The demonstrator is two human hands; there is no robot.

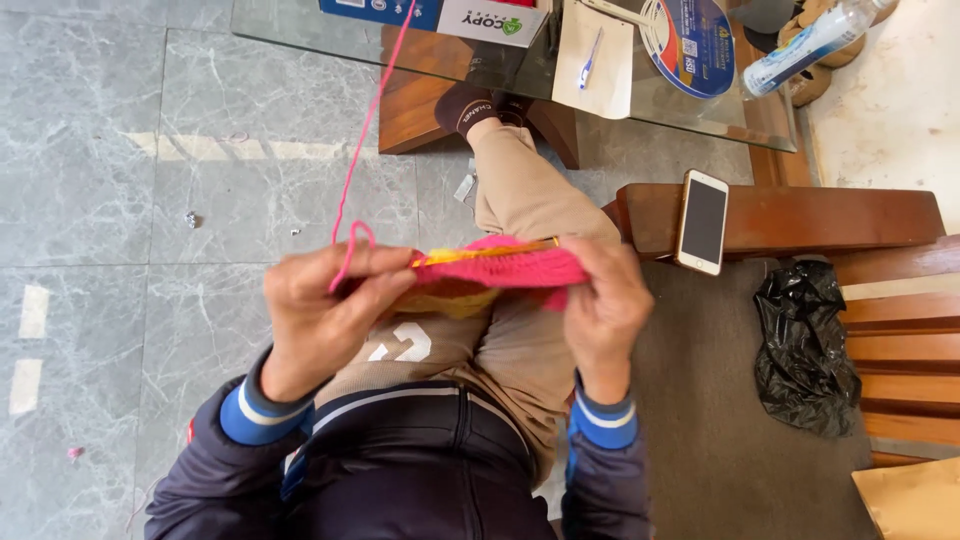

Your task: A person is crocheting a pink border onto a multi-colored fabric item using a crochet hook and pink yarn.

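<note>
My fingers cover most of what I am working on. The pink knitted piece [505, 268] stretches between my two hands above my lap, and a yellow part [452, 297] shows beneath it, but how the two join is hidden behind my knuckles. My left hand [325, 315] is curled shut around the left end of the knitting, with the pink yarn [362, 140] looping over my forefinger and running up and away to the top edge of the view, where it is cut off near the glass table [640, 100]. My right hand [605, 305] pinches the right end closed between thumb and fingers. A thin yellowish needle [500, 248] seems to lie along the top of the knitting, though I can only make out a short stretch of it.

To my right, a phone [702, 221] lies on the wooden armrest [800, 215], close to my right hand but not touching it. A crumpled black plastic bag [805, 345] sits further right on the seat. To my left the grey marble floor [120, 200] lies open, with only small scraps on it. Ahead, my outstretched leg reaches under the table.
</note>
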